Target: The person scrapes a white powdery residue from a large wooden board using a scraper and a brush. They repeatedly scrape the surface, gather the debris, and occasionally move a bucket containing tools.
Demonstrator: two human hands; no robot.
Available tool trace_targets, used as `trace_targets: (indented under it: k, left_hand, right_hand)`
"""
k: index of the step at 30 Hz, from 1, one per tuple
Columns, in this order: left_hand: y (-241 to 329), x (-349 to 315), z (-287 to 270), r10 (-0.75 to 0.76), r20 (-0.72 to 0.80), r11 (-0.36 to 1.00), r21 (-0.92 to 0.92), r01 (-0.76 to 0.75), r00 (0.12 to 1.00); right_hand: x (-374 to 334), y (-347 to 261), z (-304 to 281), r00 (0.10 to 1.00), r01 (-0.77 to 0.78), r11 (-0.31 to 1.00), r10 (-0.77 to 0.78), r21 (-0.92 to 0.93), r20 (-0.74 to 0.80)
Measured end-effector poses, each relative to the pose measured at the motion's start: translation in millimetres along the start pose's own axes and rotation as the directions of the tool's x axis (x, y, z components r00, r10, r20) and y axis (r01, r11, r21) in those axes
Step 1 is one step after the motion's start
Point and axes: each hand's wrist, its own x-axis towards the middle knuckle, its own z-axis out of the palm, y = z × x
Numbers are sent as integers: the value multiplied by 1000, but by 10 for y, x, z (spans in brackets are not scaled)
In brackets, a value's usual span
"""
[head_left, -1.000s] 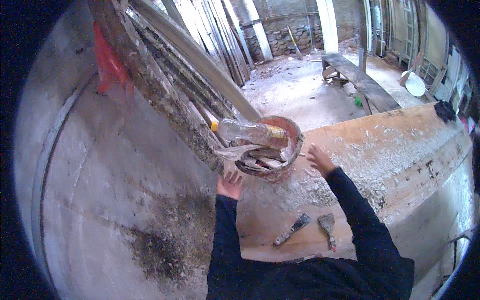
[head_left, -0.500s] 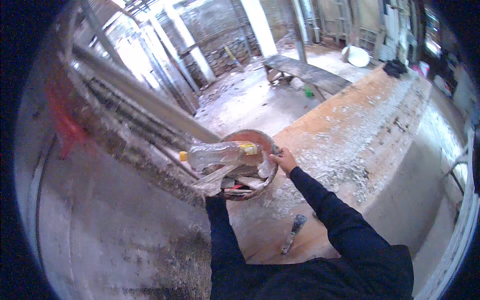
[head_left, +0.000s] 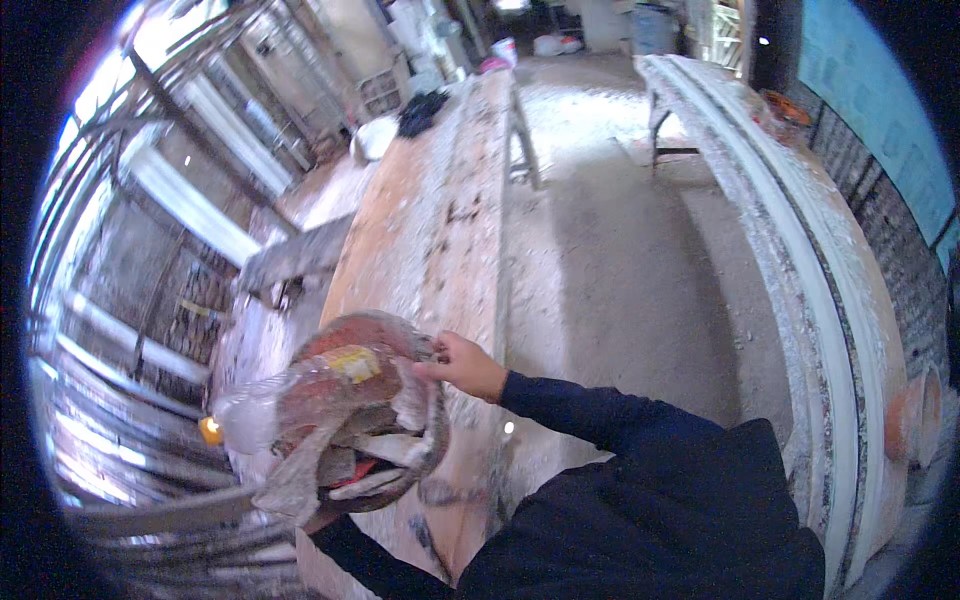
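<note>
A round reddish tub (head_left: 437, 440), crusted with grey residue, is held tilted in front of me at the left. My right hand (head_left: 465, 366) grips its right rim, fingers closed. At its lower left edge, my left hand (head_left: 322, 519) bears it from below, with the fingers mostly hidden. Inside the tub lie a clear plastic bottle (head_left: 258, 408) with a yellow cap and label, a crumpled greyish sheet (head_left: 300, 470), and several pale scraps with something red among them. Below the tub, a putty knife (head_left: 428, 545) lies on the board, blurred.
The long wooden board (head_left: 400, 215), strewn with white flakes, runs away from me. Across the aisle floor (head_left: 640, 270) stands a second long table (head_left: 790, 260) with pale strips. An orange bucket (head_left: 905, 420) is by its right side. A dark bundle (head_left: 422, 112) lies at the board's far end.
My view has swung right, bringing the aisle and second table in. Both hands still hold the tub, which now appears lower, further left and larger.
</note>
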Motion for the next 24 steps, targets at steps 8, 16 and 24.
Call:
trace_targets:
  k: [8,16,24]
  left_hand:
    - [-3017,26,1837,-469,339,829,-150,538,816]
    - [-5416,-895,4088,-651,738,306,38,951,180]
    - [-6804,-2352,5873,-479,811,-117,320,940,-336]
  right_hand:
    - [-1000,-396,-2655,817,-116,959,-55,-258,-574]
    - [-2493,-1138,-3969,246,-123,921,-332,-370,-911]
    - [-3575,-1501,-4442,-280,-181,909,-414,-376,-866]
